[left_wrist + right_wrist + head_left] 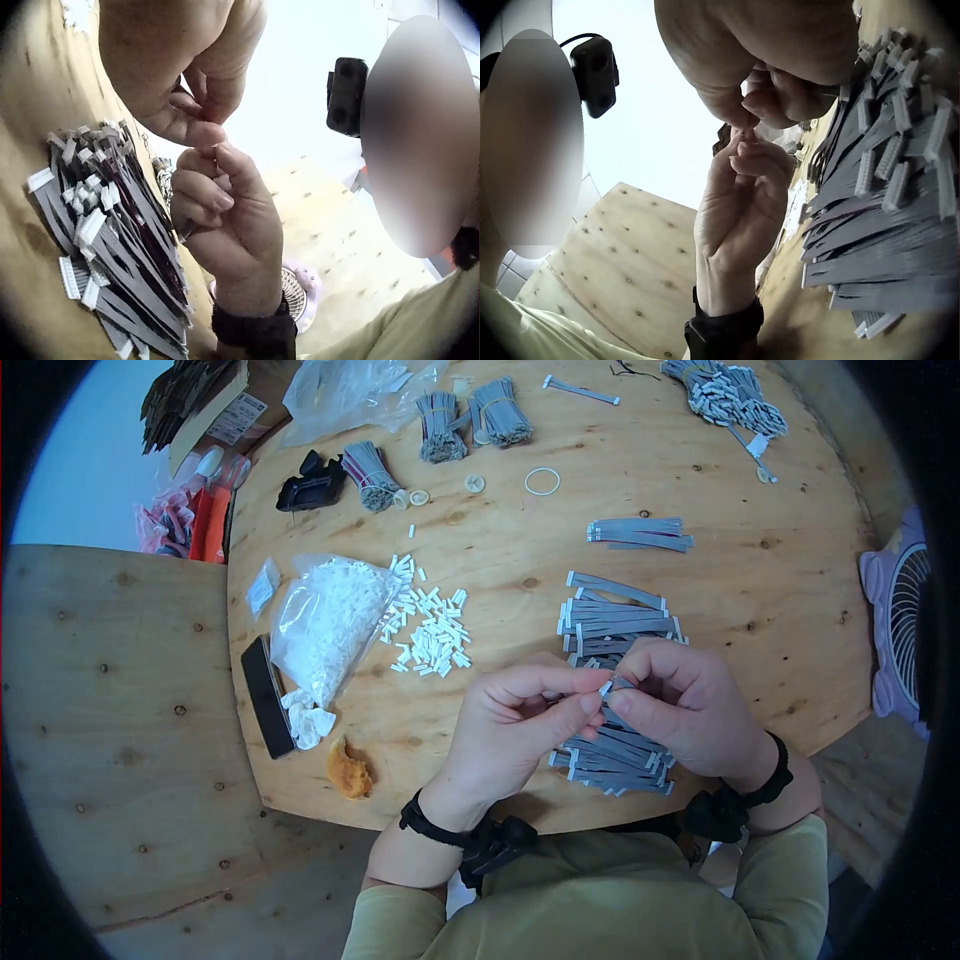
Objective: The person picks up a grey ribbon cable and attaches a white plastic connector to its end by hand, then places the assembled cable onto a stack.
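My left hand (pixel 515 720) and right hand (pixel 690 705) meet over a pile of short grey ribbon cables (pixel 615 618) with white connectors on their ends. Between the fingertips shows a small white connector (pixel 606 688), pinched by the left thumb and index finger. The right thumb and index finger pinch a grey ribbon cable (pixel 622 683) right beside it. In both wrist views the fingertips of the two hands come together and hide most of this small work. Loose white connector pieces (pixel 435 635) lie left of the pile.
A clear bag of white pieces (pixel 335 625), a phone (pixel 267 698) and a bitten bread piece (pixel 350 768) lie at the left. Bundled cables (pixel 500 412) sit at the back, with a small cable stack (pixel 640 533) nearer. A purple fan (pixel 900 620) stands at the right edge.
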The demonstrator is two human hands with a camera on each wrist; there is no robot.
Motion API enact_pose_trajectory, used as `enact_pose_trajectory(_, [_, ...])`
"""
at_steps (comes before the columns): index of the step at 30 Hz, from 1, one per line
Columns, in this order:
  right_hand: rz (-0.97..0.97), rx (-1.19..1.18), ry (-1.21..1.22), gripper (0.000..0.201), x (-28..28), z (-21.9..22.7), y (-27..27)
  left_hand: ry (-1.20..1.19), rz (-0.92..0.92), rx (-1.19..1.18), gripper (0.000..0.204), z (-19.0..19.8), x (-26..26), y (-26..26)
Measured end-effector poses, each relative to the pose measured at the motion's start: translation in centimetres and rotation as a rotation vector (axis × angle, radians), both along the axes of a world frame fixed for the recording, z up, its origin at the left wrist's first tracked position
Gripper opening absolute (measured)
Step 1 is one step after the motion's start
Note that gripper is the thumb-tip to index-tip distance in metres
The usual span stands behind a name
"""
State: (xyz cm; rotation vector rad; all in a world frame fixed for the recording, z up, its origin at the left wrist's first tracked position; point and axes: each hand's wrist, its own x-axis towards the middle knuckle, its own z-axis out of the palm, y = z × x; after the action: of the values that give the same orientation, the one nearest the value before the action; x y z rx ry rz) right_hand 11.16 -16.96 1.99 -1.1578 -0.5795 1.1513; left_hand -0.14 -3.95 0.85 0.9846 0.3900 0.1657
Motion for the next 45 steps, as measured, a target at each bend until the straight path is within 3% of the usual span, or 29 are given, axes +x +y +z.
enact_pose_trajectory(8, [0.029, -0.049, 0.097, 0.006, 0.8, 0.6, -0.1, 0.029, 0.012, -0.051, 0.017, 0.4, 0.0, -0.2])
enact_pose_trajectory(11, [0.042, -0.14, 0.054, 0.009, 1.2, 0.6, -0.2, 0.019, -0.012, -0.039, 0.019, 0.0, -0.3, 0.1])
enact_pose_trajectory(25, [0.036, -0.1, -0.008, 0.009, 1.0, 0.2, -0.1, 0.044, -0.028, -0.042, 0.018, 0.0, 0.0, 0.1])
enact_pose_trajectory(34, [0.077, 0.061, 0.018, 0.007, 1.4, 0.2, -0.1, 0.01, -0.082, -0.393, 0.018, -0.1, 0.0, 0.3])
enact_pose_trajectory(37, [0.07, 0.062, -0.027, 0.007, 1.3, 0.4, 0.0, 0.044, -0.017, -0.419, 0.016, 0.1, 0.1, 0.1])
enact_pose_trajectory(45, [0.076, 0.036, -0.15, 0.006, 1.3, 0.1, -0.2, 0.037, -0.047, -0.433, 0.016, 0.1, 0.2, -0.1])
